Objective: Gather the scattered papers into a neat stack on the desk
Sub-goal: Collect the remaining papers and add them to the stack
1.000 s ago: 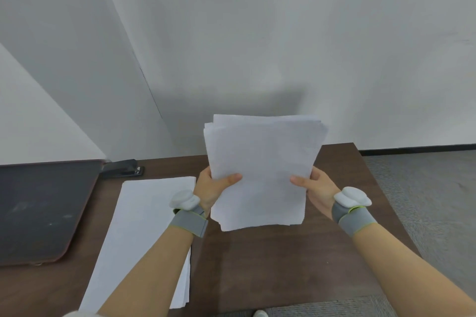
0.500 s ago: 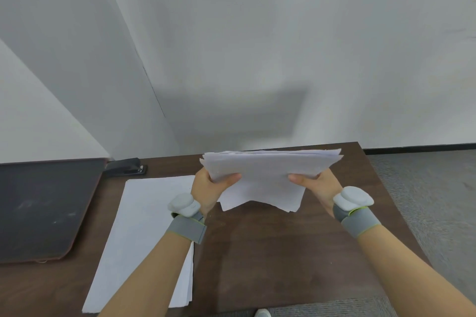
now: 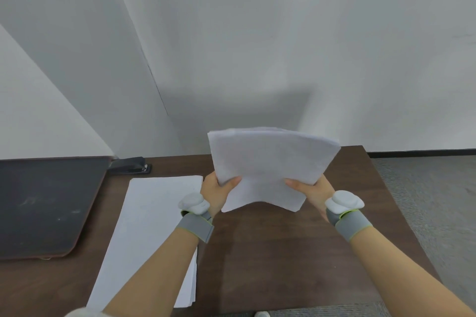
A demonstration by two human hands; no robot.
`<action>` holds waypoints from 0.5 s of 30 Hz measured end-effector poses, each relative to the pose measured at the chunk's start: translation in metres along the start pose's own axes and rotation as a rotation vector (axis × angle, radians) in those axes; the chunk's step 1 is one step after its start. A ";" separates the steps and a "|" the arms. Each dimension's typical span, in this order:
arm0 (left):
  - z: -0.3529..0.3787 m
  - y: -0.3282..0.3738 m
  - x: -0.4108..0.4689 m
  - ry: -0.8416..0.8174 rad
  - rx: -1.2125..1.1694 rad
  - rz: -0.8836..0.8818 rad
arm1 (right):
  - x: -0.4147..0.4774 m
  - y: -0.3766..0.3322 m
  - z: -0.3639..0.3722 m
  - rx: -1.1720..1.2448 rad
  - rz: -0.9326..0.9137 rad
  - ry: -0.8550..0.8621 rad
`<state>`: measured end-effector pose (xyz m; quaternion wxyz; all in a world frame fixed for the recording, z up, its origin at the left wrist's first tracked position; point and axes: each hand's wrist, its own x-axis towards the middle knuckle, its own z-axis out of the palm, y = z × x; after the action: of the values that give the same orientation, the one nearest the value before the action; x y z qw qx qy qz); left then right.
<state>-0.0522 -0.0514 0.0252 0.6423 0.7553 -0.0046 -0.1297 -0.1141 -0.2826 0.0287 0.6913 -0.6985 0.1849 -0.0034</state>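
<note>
A bundle of white papers (image 3: pixel 268 162) is held above the dark wooden desk (image 3: pixel 283 252), tilted with its top edge away from me and its sheets slightly fanned. My left hand (image 3: pixel 217 189) grips its left side, thumb on top. My right hand (image 3: pixel 310 189) grips the right side the same way. Both wrists wear grey bands with white pods. A second stack of white papers (image 3: pixel 154 219) lies flat on the desk to the left, partly covered by my left forearm.
A black pad (image 3: pixel 43 203) lies at the desk's left. A black stapler (image 3: pixel 130 165) sits behind the flat stack, near the wall. Grey carpet (image 3: pixel 432 201) shows past the desk's right edge. The white wall stands right behind the desk.
The held bundle went from upright to nearly flat and low, and has now tipped up again to a slant. Both hands kept their grip.
</note>
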 end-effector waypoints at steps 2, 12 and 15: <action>-0.006 0.002 0.001 -0.048 0.010 0.011 | 0.001 -0.005 0.005 -0.010 0.023 -0.001; -0.105 -0.014 -0.005 -0.062 0.121 -0.170 | -0.001 0.007 0.109 -0.036 0.207 -0.121; -0.146 -0.036 -0.010 -0.040 0.267 -0.265 | -0.003 0.026 0.154 -0.098 0.234 -0.082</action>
<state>-0.0382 0.0979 0.0128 0.5134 0.8251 0.0650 -0.2267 -0.0830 -0.1331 -0.0022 0.6591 -0.7046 0.2367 0.1146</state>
